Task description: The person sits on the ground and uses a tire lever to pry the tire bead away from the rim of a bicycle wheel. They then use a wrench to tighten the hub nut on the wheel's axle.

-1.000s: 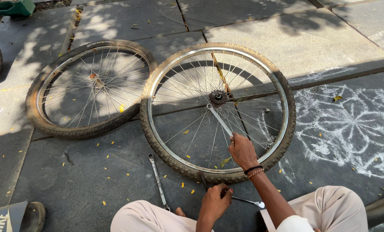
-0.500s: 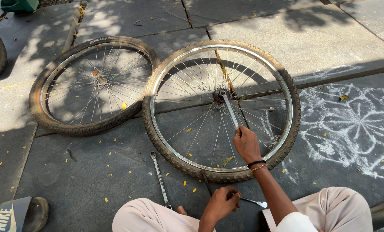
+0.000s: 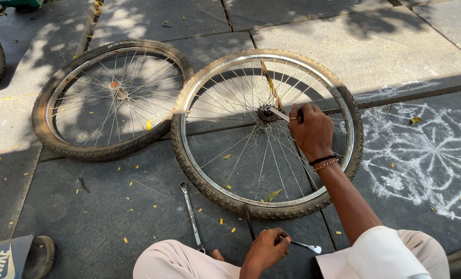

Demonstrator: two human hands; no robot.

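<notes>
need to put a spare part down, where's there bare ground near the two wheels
Bare paving lies beyond the right wheel, up toward the far slabs, and between the left wheel and the sandal. It is crowded near the knees: a long wrench, the left hand on a small tool, and the right hand at the hub.

Colours and patterns around your two bicycle wheels.
Your near wheel (image 3: 266,132) shows a brown, knobbly-treaded tyre, a silver rim and a rusty brown hub (image 3: 266,113); the far wheel (image 3: 112,98) matches it, with an orange-brown hub. Your right hand (image 3: 311,132) wears a black band and a beaded bracelet (image 3: 324,163). The wrench (image 3: 191,214) is silver. White chalk petals (image 3: 426,155) pattern the grey paving (image 3: 112,217), flecked with yellow.
</notes>
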